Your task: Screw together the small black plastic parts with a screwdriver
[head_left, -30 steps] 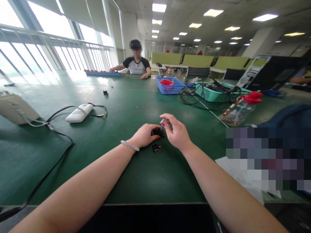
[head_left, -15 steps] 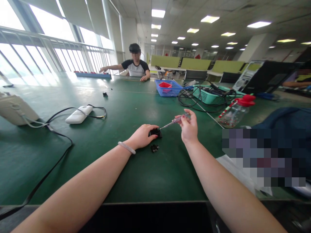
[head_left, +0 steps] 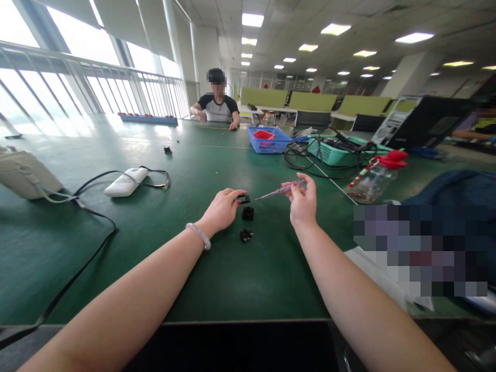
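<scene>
Between its thumb and fingers, my left hand [head_left: 221, 209] pinches a thin black plastic cover [head_left: 244, 199]. Just below it on the green table [head_left: 209, 289] sits a small black block-shaped part [head_left: 248, 213]. Nearer to me lies another small black piece [head_left: 246, 236] with shiny metal bits. My right hand [head_left: 302, 204] is closed around the clear handle of a screwdriver [head_left: 273, 192]. Its metal shaft points left, and the tip ends close to the cover; whether they touch I cannot tell.
Across the table sits a person [head_left: 219, 106]. A blue basket [head_left: 269, 140], a green basket [head_left: 333, 152] with black cables and a red-lidded bottle [head_left: 382, 178] stand to the right. On the left lie a white power bank [head_left: 126, 183] and a black cord [head_left: 96, 243].
My left hand has lifted the cover off the black block and moved slightly up and away. The block now lies uncovered. The person opposite has drawn one arm in.
</scene>
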Demonstrator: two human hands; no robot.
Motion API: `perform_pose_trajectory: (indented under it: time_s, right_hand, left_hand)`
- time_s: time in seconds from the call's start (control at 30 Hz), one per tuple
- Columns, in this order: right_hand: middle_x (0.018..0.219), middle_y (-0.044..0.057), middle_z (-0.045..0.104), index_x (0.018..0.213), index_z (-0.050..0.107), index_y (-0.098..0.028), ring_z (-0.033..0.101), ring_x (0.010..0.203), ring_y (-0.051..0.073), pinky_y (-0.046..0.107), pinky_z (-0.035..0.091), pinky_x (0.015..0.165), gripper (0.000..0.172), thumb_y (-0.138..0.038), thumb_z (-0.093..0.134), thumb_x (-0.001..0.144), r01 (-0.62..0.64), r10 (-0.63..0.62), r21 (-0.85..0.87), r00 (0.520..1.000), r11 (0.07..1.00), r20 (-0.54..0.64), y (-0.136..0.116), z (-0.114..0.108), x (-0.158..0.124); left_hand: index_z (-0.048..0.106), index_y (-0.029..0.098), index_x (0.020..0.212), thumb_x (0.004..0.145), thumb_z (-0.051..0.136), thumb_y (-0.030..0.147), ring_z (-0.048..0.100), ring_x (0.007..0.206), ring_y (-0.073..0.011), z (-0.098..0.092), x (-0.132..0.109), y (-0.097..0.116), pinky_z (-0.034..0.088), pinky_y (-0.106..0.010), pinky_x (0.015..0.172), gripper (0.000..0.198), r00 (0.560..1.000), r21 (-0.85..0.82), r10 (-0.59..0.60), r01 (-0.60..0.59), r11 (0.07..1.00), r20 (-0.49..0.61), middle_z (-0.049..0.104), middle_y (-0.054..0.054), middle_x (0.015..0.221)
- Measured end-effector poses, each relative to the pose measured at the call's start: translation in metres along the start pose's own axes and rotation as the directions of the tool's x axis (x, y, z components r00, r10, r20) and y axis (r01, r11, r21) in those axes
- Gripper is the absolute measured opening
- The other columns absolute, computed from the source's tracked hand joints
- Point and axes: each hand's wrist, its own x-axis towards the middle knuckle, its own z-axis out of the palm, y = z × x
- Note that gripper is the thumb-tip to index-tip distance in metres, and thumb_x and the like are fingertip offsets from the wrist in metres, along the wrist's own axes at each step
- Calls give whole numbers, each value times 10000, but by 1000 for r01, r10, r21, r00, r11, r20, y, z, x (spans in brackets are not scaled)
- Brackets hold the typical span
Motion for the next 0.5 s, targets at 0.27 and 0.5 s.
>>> perform_pose_trajectory:
  time_s: [0.27,0.5]
  right_hand:
    - [723,-27,683,1093,482,-241,696,709,155,338,581,735,285,-229,560,819,-81,81,-29,997,996,3,8,-5,3]
    - [723,-25,684,1110,485,-241,697,693,161,344,579,724,300,-252,564,821,-77,78,-45,997,996,18,11,-7,6]
  left_hand:
    - [622,223,1277,896,413,181,568,1111,-283,-3,-6,-17,441,-433,1023,436,967,227,-163,116,967,198,598,-136,1183]
    - [515,196,1334,978,295,449,510,1265,-232,-3,-5,4,376,-391,1112,489,959,-65,-11,31,997,283,578,-95,1351]
